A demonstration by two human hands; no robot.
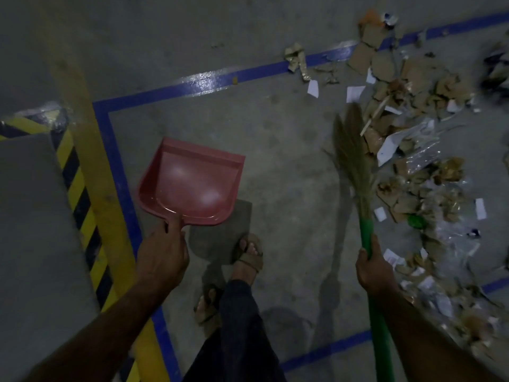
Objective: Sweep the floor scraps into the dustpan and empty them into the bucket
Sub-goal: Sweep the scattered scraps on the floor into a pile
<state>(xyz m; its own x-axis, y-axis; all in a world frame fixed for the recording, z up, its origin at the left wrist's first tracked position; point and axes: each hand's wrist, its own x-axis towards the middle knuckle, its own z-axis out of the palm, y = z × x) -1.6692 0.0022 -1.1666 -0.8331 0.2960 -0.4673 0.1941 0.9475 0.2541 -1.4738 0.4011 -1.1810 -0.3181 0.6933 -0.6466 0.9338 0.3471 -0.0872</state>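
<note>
My left hand [162, 252] grips the handle of a red dustpan [190, 180], held empty above the floor with its mouth pointing away from me. My right hand [371, 267] is closed around the green handle of a grass broom [351, 150], whose bristle head hangs just left of the scrap pile. The scraps [421, 150], torn cardboard, white paper slips and clear plastic, lie in a long heap down the right side of the concrete floor. No bucket is in view.
Blue tape lines [110, 150] mark a rectangle on the floor. A yellow line and a black-and-yellow hazard stripe [80, 205] border a grey raised slab [35, 244] at the left. My sandalled feet [248, 257] stand between dustpan and broom.
</note>
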